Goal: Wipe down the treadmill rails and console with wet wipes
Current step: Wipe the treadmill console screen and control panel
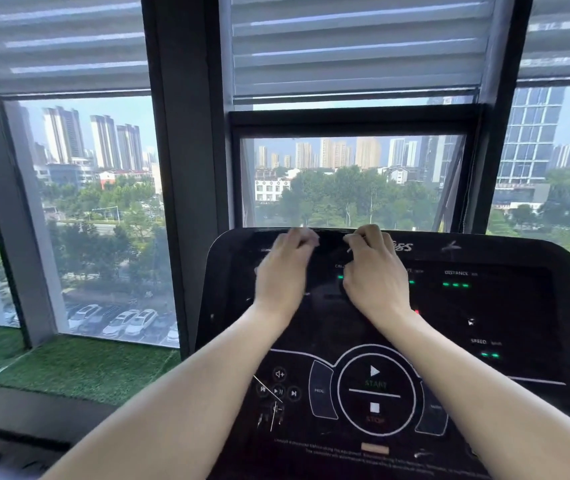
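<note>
Both hands reach over the treadmill console [397, 341], a glossy black panel whose long axis runs left to right and whose face tilts up toward the person, its top edge toward the window [352, 181]. The left hand [285, 268] and the right hand [375, 271] lie side by side, a little apart, at the middle of the console's top edge. On both the fingers are curled, with the tips at or over that edge; the left fingertips are blurred. No wet wipe can be made out under either hand, so I cannot tell whether the fingers clamp anything or only bend against the panel.

Writing on the console: "DISTANCE" [456, 273] toward the upper right above green dashes, "SPEED" [478, 341] lower on the right side, and partly hidden white brand lettering ending in "SS" near the top edge beside the right hand. Near the bottom edge a white-ringed round control reads "START" [376, 383] under a play triangle and "STOP" [375, 419] under a square. Left of it sit a "PROG" key [319, 390] and small media and volume icons [278, 391]. Fine print along the bottom edge is too small to read.

Beyond the window stand city towers, trees and parked cars; artificial turf [68, 365] lies along the sill at left.
</note>
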The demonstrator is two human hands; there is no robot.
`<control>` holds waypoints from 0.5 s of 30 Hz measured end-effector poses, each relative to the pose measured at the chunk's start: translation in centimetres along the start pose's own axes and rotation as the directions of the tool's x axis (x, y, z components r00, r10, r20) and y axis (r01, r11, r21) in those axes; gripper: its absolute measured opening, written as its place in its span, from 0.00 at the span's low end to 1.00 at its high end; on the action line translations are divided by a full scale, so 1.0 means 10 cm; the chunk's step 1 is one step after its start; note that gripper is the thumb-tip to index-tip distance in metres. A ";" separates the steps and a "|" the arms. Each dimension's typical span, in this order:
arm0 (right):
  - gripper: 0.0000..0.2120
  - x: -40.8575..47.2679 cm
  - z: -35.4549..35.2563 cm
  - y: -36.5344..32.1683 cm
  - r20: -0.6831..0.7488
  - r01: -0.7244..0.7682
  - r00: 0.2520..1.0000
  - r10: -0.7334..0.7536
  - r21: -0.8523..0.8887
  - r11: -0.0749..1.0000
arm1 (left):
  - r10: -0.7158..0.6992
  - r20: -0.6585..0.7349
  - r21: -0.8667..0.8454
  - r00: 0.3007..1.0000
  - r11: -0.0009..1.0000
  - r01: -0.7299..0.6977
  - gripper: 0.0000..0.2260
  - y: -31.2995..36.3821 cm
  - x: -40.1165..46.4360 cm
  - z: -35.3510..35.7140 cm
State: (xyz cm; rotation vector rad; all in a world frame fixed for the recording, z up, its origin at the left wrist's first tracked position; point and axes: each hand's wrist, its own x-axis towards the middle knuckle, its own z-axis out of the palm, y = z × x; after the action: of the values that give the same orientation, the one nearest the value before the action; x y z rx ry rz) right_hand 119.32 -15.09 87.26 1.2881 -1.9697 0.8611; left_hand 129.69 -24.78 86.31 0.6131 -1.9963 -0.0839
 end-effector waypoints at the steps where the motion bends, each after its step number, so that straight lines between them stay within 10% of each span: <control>1: 0.17 -0.01 0.03 -0.04 -0.001 0.017 1.000 -0.017 -0.003 1.000 | 0.099 0.063 0.012 0.993 0.995 -0.100 0.12 0.11 0.00 0.03; 5: 0.18 -0.01 0.12 -0.14 -0.024 0.054 0.998 -0.055 -0.022 0.998 | 0.070 0.069 0.013 0.995 0.997 -0.071 0.15 -0.08 0.02 -0.09; 10: 0.21 0.00 0.18 -0.24 -0.033 0.032 0.999 -0.033 -0.032 0.999 | -0.328 -0.214 0.090 0.920 0.931 0.353 0.15 -0.81 -0.07 -0.36; 15: 0.21 0.00 0.26 -0.46 0.030 0.117 0.993 -0.117 -0.001 0.993 | -0.143 -0.068 0.039 0.987 0.989 0.145 0.13 -0.37 -0.21 -0.23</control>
State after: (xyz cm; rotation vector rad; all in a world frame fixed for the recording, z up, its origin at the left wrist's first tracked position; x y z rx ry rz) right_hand 123.24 -18.61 86.52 1.4072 -1.8971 0.7860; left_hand 133.78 -26.58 84.58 0.7786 -1.8939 -0.1071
